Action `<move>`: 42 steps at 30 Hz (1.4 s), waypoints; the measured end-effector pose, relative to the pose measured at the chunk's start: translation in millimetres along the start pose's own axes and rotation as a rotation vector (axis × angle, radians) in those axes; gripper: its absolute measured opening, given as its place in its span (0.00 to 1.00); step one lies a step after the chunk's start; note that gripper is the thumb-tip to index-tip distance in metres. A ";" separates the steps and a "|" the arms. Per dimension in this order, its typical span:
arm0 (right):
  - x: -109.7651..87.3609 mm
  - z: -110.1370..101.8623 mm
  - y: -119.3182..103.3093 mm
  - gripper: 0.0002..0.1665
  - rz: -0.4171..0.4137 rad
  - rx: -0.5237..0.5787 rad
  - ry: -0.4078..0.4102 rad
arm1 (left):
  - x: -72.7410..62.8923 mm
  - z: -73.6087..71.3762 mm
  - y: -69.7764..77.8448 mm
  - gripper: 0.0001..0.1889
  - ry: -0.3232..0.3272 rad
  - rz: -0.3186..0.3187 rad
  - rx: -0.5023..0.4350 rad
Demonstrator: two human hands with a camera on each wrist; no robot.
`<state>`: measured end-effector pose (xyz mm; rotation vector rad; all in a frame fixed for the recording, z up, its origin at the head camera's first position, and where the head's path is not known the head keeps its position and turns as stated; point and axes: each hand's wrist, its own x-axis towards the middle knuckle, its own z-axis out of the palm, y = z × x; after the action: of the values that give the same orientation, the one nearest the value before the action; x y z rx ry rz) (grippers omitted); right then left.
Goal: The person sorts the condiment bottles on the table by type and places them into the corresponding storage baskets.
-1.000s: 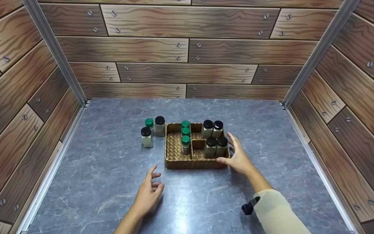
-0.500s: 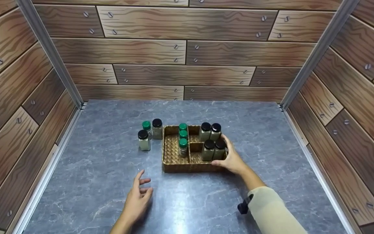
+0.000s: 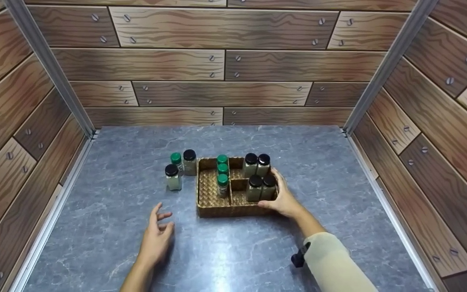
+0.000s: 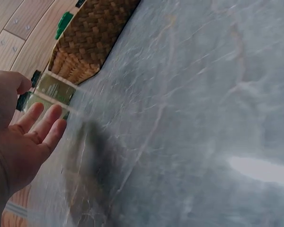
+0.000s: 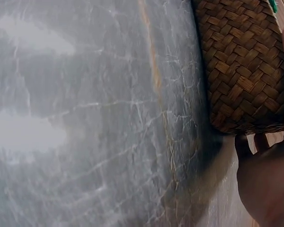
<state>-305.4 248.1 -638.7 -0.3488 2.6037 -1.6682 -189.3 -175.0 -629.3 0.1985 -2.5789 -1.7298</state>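
Observation:
A woven basket [image 3: 213, 211] with compartments stands on the table. My right hand [image 3: 284, 200] grips its front right corner, thumb over the front rim and fingers along the right side. In the right wrist view the fingers are partly hidden behind the basket wall [image 5: 244, 71]. My left hand [image 3: 154, 239] hangs over the table, left of the basket, holding nothing, its fingers loosely spread. Ahead of it are three loose spice jars: a black-capped jar [image 3: 173, 180] in front, a green-capped jar [image 3: 176, 159] and another black-capped jar [image 3: 190, 164] behind.
Inside the basket's left compartment stands a row of green-capped jars [image 3: 222, 186] along the divider. Several black-capped jars [image 3: 254, 190] fill parts of the two right compartments. Wood-patterned walls [image 3: 176, 93] enclose the grey marbled table [image 3: 136, 154] at the back and sides.
My left hand has moved left, away from the basket's front. The right hand has closed in on the basket's corner. The whole head view has shifted slightly.

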 end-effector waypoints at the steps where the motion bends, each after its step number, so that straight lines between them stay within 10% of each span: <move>1: 0.1 0.5 0.1 0.77 -0.004 0.000 0.001 | 2.5 -1.0 -0.6 0.38 0.003 0.001 0.004; 42: -2.5 -2.5 -1.3 0.79 0.061 -0.040 -0.034 | 127.5 -26.6 37.6 0.37 0.006 0.099 0.139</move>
<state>-303.1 250.4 -636.7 -0.2930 2.5987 -1.5789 -316.5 -201.0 -590.3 0.0781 -2.6572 -1.5169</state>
